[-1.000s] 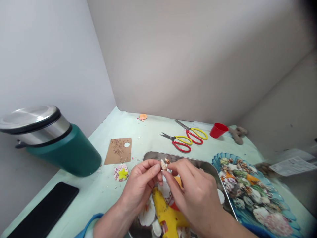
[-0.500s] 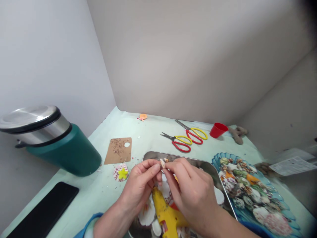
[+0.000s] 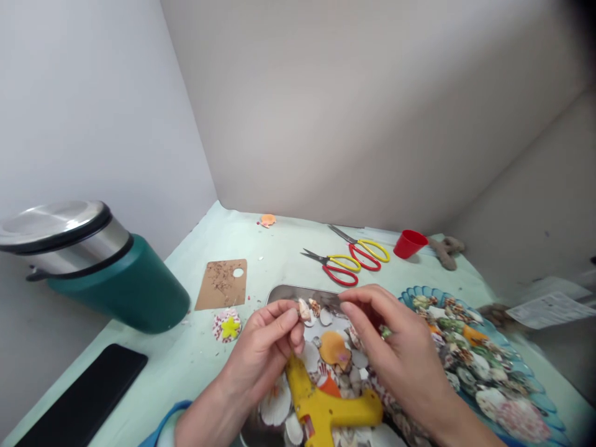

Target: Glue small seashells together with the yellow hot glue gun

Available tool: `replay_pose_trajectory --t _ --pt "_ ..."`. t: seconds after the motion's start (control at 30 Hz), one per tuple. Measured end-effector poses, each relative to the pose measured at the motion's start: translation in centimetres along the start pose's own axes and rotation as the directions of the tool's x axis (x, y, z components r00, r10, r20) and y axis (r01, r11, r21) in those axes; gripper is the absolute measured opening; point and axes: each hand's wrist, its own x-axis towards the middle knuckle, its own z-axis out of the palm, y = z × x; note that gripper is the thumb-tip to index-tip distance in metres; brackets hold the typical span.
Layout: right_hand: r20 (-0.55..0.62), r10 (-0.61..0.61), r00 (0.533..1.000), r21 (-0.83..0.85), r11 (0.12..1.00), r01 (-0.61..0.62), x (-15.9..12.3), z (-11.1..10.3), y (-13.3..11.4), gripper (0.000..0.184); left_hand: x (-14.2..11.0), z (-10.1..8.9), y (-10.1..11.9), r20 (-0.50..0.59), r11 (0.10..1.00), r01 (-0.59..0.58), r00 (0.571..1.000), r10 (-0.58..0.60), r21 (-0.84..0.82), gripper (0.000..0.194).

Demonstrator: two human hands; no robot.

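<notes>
My left hand (image 3: 270,338) pinches a small pale conch-like seashell (image 3: 304,309) between thumb and forefinger, above the metal tray (image 3: 291,290). To its right, over the same tray, is my right hand (image 3: 400,347), its thumb and forefinger tips brought close together. Anything between those tips is too small to make out. Beneath the hands a yellow glue gun (image 3: 321,403) lies on the shells in the tray. Among them are an orange scallop shell (image 3: 333,347), a white scallop shell (image 3: 275,403) and a small brown-spotted shell (image 3: 315,307).
A blue scalloped dish (image 3: 526,366) of shells stands right. Behind the tray lie two pairs of scissors (image 3: 342,270) and a red cup (image 3: 410,244). Leftward are brown cardboard (image 3: 221,282), a shell with a yellow star (image 3: 228,326), a green tumbler (image 3: 130,285) and a black phone (image 3: 84,397).
My right hand has drawn away to the right from the seashell, uncovering more of the tray and the glue gun. My left hand keeps the seashell in nearly the same place.
</notes>
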Motion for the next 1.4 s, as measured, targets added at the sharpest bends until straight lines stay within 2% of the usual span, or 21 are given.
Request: replay_pose_trajectory --t 0.13,0.27,0.47,0.57,0.63,0.77,0.9,1.0,1.17,1.4 --pt "0.158 0.164 0.974 0.174 0.966 -0.191 0.0 0.2 0.3 0.01 -0.2 0.0 -0.1 0.059 0.998 0.064 0.996 -0.063 -0.016 0.006" --pt "0.269 0.235 0.934 0.29 0.905 -0.312 0.1 0.7 -0.1 0.012 -0.4 0.2 -0.1 0.092 0.993 0.117 0.989 -0.116 -0.005 0.007" --pt "0.351 0.282 0.893 0.466 0.775 -0.428 0.2 0.7 -0.1 0.007 -0.3 1.2 -0.3 0.07 0.988 0.153 0.986 -0.153 -0.003 0.007" --pt "0.369 0.308 0.877 0.521 0.713 -0.469 0.1 0.4 0.1 0.012 0.0 1.8 -0.4 0.082 0.989 0.145 0.986 -0.146 0.02 0.007" --pt "0.338 0.303 0.891 0.529 0.723 -0.445 0.2 0.1 0.2 0.013 0.2 2.4 -0.3 0.09 0.99 0.128 0.987 -0.132 0.055 0.009" --pt "0.208 0.279 0.937 0.472 0.811 -0.346 0.4 -0.6 0.2 0.006 0.7 3.8 0.5 0.08 0.976 0.098 0.99 -0.116 0.197 0.015" --pt "0.183 0.247 0.952 0.411 0.86 -0.302 0.7 -1.4 0.3 0.009 1.3 5.3 1.5 0.125 0.927 0.077 0.983 -0.131 0.368 0.025" --pt "0.131 0.177 0.976 0.319 0.924 -0.21 0.7 -1.5 0.4 0.011 1.8 5.8 1.9 0.157 0.883 0.074 0.974 -0.164 0.463 0.023" --pt "0.075 0.103 0.992 0.229 0.966 -0.118 0.6 -1.3 0.7 0.014 2.1 5.8 1.7 0.137 0.896 0.092 0.977 -0.166 0.435 0.018" --pt "0.058 0.093 0.994 0.25 0.963 -0.105 0.3 -1.0 0.9 0.013 1.7 5.7 1.0 0.1 0.922 0.089 0.986 -0.136 0.377 0.016"
